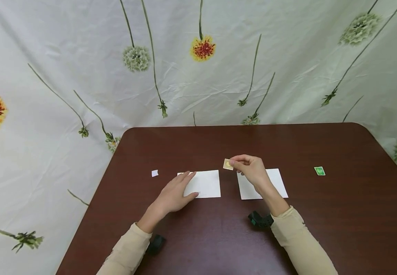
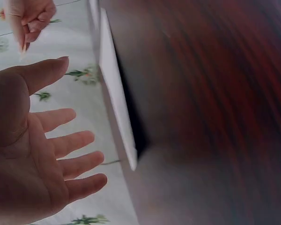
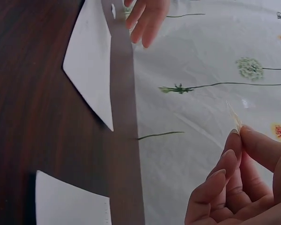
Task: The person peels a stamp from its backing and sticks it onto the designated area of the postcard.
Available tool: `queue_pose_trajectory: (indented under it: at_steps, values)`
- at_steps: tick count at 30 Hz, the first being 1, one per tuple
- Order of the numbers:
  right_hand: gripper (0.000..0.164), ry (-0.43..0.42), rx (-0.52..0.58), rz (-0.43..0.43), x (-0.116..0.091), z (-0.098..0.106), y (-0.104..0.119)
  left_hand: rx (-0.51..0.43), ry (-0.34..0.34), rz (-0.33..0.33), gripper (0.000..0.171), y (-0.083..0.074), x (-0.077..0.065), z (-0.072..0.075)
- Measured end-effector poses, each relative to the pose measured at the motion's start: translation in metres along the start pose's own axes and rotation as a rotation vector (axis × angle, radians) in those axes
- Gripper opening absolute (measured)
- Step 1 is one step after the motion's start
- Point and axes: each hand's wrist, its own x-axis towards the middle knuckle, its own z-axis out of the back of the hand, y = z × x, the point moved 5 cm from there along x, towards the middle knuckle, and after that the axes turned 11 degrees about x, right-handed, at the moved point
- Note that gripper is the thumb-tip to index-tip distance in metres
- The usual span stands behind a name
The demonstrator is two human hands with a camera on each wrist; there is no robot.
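Your right hand [image 1: 253, 172] pinches a small pale-yellow paper square [image 1: 226, 165]; grip its edge lightly. Your left hand [image 1: 175, 194], fingers spread, holds nothing near a white rectangular sheet [image 1: 209, 184].

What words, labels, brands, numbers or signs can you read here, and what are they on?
No text is readable.
Left envelope: tiny marks at its lower edge, too small to read.
Right envelope: likewise.
Yellow stamp, green stamp: any lettering too small.
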Motion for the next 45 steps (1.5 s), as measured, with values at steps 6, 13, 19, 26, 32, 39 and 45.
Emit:
queue_pose_trajectory:
  at_steps: [6,13,19,26,32,39,45]
  values:
    - [0.020,0.010,-0.021,-0.048,0.005,-0.003,-0.011,0.037,0.083,0.030,0.064,0.016,0.000,-0.009]
    - [0.017,0.027,-0.058,-0.066,0.010,-0.008,-0.020,0.037,0.180,0.022,0.066,0.024,-0.002,-0.017]
    - [0.015,0.041,-0.101,-0.108,0.014,-0.013,-0.029,0.071,0.227,0.016,0.067,0.024,-0.001,-0.021]
    - [0.014,0.022,-0.186,-0.117,0.024,-0.015,-0.037,0.100,0.273,0.007,0.070,0.021,-0.003,-0.023]
    - [0.014,0.044,-0.242,-0.147,0.031,-0.023,-0.041,0.130,0.289,0.009,0.071,0.021,-0.003,-0.025]
    - [0.012,0.082,-0.319,-0.164,0.036,-0.035,-0.044,0.120,0.283,0.006,0.069,0.019,-0.003,-0.024]
    - [0.010,0.103,-0.379,-0.167,0.039,-0.039,-0.047,0.119,0.294,-0.008,0.069,0.018,-0.003,-0.025]
